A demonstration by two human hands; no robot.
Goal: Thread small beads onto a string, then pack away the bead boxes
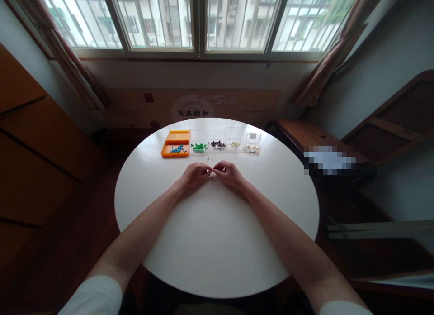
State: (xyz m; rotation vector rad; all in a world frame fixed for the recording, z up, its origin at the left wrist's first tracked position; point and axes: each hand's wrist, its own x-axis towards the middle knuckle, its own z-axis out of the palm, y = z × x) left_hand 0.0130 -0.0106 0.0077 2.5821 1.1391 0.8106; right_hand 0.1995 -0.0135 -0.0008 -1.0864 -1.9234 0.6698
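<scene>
My left hand (195, 174) and my right hand (230, 173) meet above the middle of the round white table. Both are closed in a pinch, fingertips touching or nearly so. A tiny yellowish thing (212, 170) seems to sit between them, too small to name. Just beyond lie a couple of little blue-green pieces (208, 159). Farther back, an open orange box (174, 155) holds small blue pieces (178, 149). To its right, open clear boxes hold green pieces (199, 147), dark pieces (217, 144) and cream pieces (234, 144). A smaller clear box (252, 151) contains yellowish pieces.
The white table (217, 242) has a rounded edge. A wooden chair (298, 131) stands at the right, with a blurred pale patch over its seat. Wooden cabinets (34, 161) are on the left. Beyond the table, a printed cardboard panel (135, 104) rests below the barred window.
</scene>
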